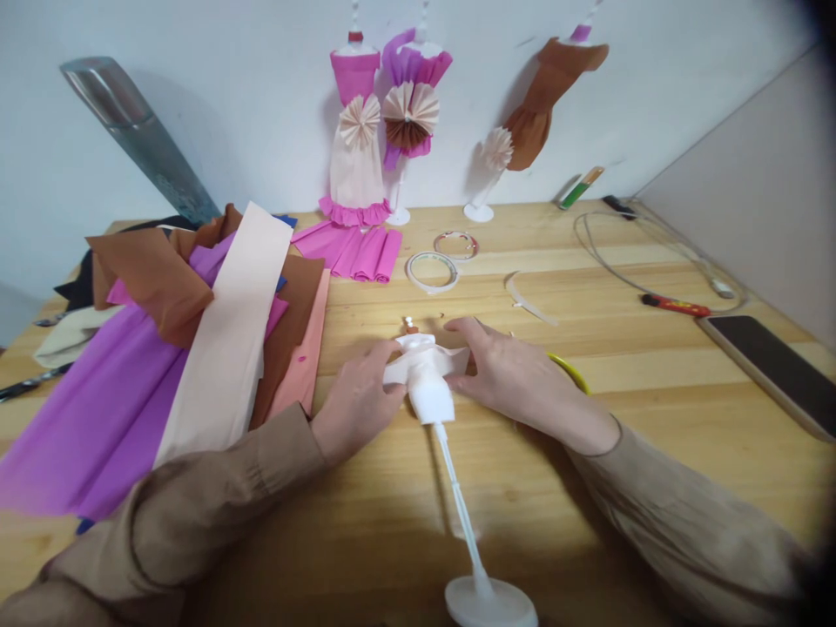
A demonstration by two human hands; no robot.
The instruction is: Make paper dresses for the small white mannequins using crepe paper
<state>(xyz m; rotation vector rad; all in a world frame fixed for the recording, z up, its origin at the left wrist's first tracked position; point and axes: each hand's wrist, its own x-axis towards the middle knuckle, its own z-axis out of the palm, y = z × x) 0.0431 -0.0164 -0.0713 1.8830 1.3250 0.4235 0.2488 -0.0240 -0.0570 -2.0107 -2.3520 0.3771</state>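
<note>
A small white dress form (pixel 433 401) on a thin stand lies on the wooden table, its round base toward me. Across its chest runs a pale pink paper strip (pixel 431 361). At the strip's left end my left hand (pixel 362 392) pinches it between thumb and fingers. My right hand (pixel 509 370) is at the other end, with the strip's tip by its thumb and its index finger arched above; the lower fingers are partly hidden. A small brown band and white beads top the form's neck.
Crepe paper sheets (pixel 222 340) in cream, purple and brown are heaped on the left. Dressed mini forms (pixel 358 165) stand along the wall. Tape rolls (pixel 432 273), a pink pleated piece (pixel 356 252), a cable, a red-handled tool (pixel 676 305) and a phone (pixel 771 366) lie around. A yellow loop (pixel 569 372) shows behind my right hand.
</note>
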